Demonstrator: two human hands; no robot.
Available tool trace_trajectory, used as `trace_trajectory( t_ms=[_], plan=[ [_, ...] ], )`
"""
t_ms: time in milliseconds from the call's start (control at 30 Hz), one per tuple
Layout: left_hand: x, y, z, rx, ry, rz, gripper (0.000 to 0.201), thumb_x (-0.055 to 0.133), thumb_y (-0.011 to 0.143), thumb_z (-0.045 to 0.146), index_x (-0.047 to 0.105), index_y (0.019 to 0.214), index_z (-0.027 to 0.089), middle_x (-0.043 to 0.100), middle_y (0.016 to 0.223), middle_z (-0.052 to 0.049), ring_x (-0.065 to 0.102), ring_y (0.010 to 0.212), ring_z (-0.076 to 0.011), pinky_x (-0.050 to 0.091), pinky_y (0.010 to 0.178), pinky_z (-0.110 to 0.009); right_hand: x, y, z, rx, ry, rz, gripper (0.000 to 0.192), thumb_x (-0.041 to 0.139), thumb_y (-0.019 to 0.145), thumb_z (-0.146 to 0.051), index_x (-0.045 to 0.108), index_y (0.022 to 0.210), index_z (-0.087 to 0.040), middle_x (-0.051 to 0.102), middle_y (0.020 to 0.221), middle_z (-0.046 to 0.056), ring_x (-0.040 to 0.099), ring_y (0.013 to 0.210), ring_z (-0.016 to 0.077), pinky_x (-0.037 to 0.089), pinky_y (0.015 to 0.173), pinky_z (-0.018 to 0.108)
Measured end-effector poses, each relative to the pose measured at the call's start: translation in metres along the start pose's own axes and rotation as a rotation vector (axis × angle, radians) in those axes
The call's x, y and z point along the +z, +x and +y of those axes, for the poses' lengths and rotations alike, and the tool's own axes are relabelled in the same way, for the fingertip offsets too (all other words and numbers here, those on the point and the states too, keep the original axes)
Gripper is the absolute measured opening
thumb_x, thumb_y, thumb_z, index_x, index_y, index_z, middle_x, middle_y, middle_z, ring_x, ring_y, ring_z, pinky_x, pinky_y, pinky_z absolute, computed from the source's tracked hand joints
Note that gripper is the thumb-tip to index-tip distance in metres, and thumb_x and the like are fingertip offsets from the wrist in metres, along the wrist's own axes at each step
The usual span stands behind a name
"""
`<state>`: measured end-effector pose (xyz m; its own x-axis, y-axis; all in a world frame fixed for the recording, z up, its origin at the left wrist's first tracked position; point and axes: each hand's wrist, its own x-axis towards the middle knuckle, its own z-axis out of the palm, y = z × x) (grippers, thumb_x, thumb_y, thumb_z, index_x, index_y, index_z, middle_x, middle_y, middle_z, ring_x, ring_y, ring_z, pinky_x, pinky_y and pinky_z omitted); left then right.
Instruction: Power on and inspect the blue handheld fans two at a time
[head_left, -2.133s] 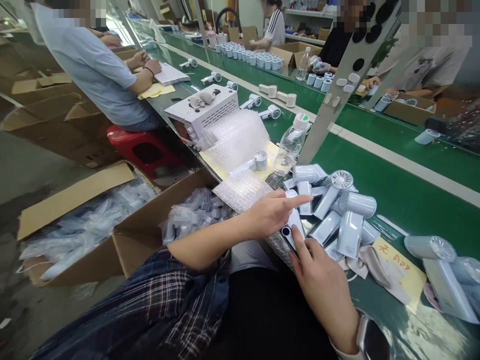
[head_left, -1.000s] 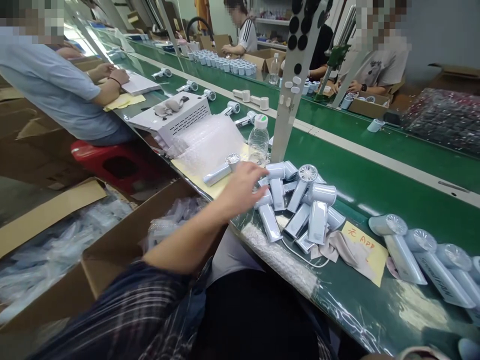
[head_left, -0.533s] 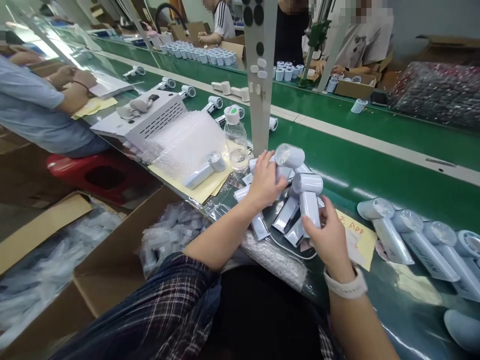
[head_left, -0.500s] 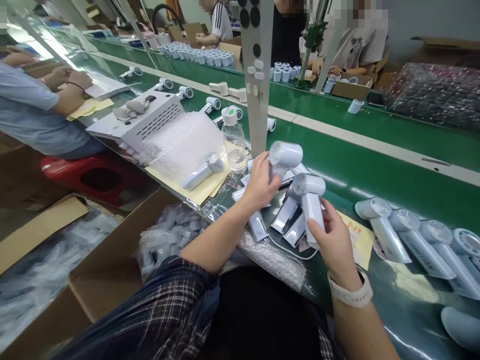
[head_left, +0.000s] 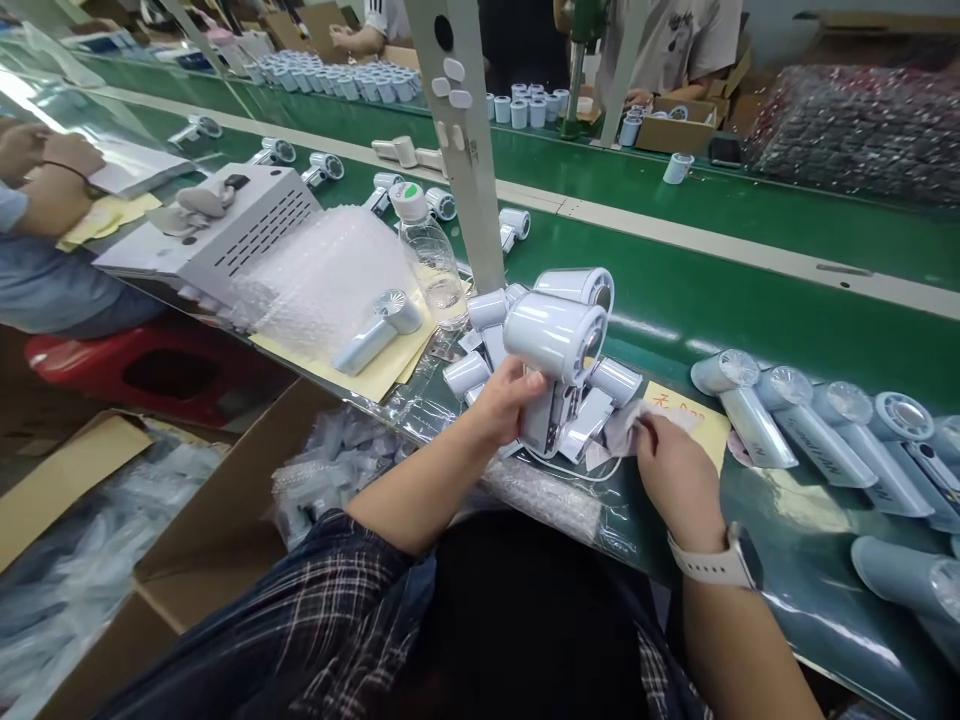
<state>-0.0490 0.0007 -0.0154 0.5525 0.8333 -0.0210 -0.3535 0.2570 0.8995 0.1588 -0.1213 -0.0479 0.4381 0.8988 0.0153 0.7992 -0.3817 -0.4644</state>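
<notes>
My left hand point(head_left: 506, 405) is closed round the handle of a light blue hair dryer point(head_left: 551, 335), held with its barrel up and its round end facing right. A second hair dryer barrel point(head_left: 574, 285) shows just behind it; whether my hand also holds that one I cannot tell. Under and around them lies a pile of similar dryers point(head_left: 466, 375). My right hand point(head_left: 675, 470) pinches a crumpled white cloth point(head_left: 626, 428) at the right side of the pile. A white cable point(head_left: 592, 475) curves along the table below.
More dryers point(head_left: 817, 420) lie in a row on the right. A water bottle point(head_left: 431, 260), bubble wrap point(head_left: 337, 270) and a metal post point(head_left: 465, 150) stand beyond my left hand. An open carton point(head_left: 202, 530) is at the lower left. Co-workers sit left and across the green conveyor point(head_left: 645, 290).
My right hand has let go of a hair dryer and now grips the white cloth. My left hand has brought a dryer closer and turned its barrel. The view has shifted right.
</notes>
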Motion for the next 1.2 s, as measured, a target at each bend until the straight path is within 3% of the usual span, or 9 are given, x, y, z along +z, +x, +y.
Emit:
trace_trajectory(
  t_ms=[133,267,400,500,600,667,833,1000,1200],
  plan=[
    [-0.001,-0.001,0.008,0.069,-0.020,-0.003,0.094,0.090,0.052,0.085,0.071,0.120,0.023,0.079,0.095,-0.008,0.076,0.111,-0.0373,0.063,0.086,-0.044,-0.001,0.002,-0.005,-0.004,-0.030,0.106,0.049,0.037,0.102,-0.026,0.070,0.137,-0.012,0.075,0.110,0.021,0.069,0.097,0.0338,0.048,0.076,0.042],
    [0.002,-0.004,0.011,0.122,-0.144,0.025,0.077,0.090,0.058,0.084,0.075,0.099,0.021,0.080,0.097,-0.009,0.075,0.121,-0.0382,0.062,0.100,-0.047,0.002,-0.012,-0.018,0.063,-0.075,0.060,0.023,0.055,0.098,-0.036,0.068,0.088,-0.020,0.073,0.085,0.013,0.066,0.075,0.0272,0.038,0.065,0.036],
    [-0.001,-0.007,0.013,0.073,-0.301,-0.014,0.080,0.086,0.060,0.089,0.076,0.095,0.019,0.082,0.103,-0.011,0.073,0.128,-0.0400,0.061,0.106,-0.049,0.008,-0.025,-0.028,0.000,-0.017,-0.040,0.026,0.060,0.093,-0.035,0.054,0.071,-0.025,0.065,0.066,0.008,0.061,0.060,0.0225,0.036,0.058,0.033],
    [-0.004,-0.007,0.010,0.040,-0.342,-0.029,0.093,0.085,0.048,0.096,0.075,0.095,0.017,0.082,0.107,-0.014,0.076,0.120,-0.0404,0.065,0.096,-0.047,0.001,-0.041,-0.033,-0.017,0.410,-0.156,0.033,0.063,0.094,-0.053,0.057,0.077,-0.026,0.072,0.067,0.006,0.071,0.064,0.0246,0.052,0.061,0.033],
    [0.000,-0.004,0.006,0.045,-0.376,-0.050,0.091,0.083,0.045,0.098,0.070,0.082,0.016,0.081,0.110,-0.016,0.079,0.105,-0.0354,0.066,0.078,-0.039,-0.007,-0.056,-0.041,0.022,0.842,-0.274,0.045,0.074,0.089,-0.063,0.069,0.109,-0.024,0.078,0.074,0.005,0.079,0.070,0.0266,0.061,0.066,0.035],
    [0.007,-0.002,0.003,0.047,-0.415,-0.082,0.088,0.083,0.046,0.097,0.067,0.077,0.016,0.080,0.112,-0.015,0.079,0.103,-0.0324,0.065,0.075,-0.036,-0.010,-0.060,-0.051,-0.043,0.838,-0.269,0.048,0.076,0.089,-0.063,0.075,0.114,-0.023,0.076,0.070,0.003,0.075,0.064,0.0245,0.060,0.063,0.034],
    [0.020,0.003,0.005,0.051,-0.495,-0.141,0.083,0.083,0.051,0.095,0.068,0.073,0.016,0.080,0.115,-0.012,0.079,0.103,-0.0261,0.065,0.081,-0.033,-0.008,-0.057,-0.070,-0.216,0.835,-0.224,0.044,0.069,0.100,-0.061,0.074,0.077,-0.023,0.069,0.060,0.003,0.067,0.055,0.0186,0.053,0.056,0.029],
    [0.018,0.002,0.003,0.040,-0.442,-0.120,0.088,0.081,0.044,0.100,0.067,0.070,0.017,0.081,0.100,-0.012,0.078,0.097,-0.0263,0.064,0.079,-0.034,0.007,-0.067,-0.077,-0.130,1.211,-0.369,0.040,0.061,0.108,-0.058,0.065,0.089,-0.023,0.056,0.055,-0.005,0.066,0.050,0.0148,0.054,0.055,0.025],
    [0.024,-0.002,-0.008,0.099,-0.369,-0.017,0.091,0.078,0.042,0.104,0.063,0.066,0.017,0.081,0.101,-0.016,0.079,0.098,-0.0310,0.063,0.078,-0.038,0.020,-0.076,-0.085,-0.029,1.317,-0.403,0.044,0.059,0.108,-0.060,0.057,0.085,-0.023,0.041,0.048,-0.011,0.050,0.038,0.0106,0.043,0.046,0.022]
  ],
)
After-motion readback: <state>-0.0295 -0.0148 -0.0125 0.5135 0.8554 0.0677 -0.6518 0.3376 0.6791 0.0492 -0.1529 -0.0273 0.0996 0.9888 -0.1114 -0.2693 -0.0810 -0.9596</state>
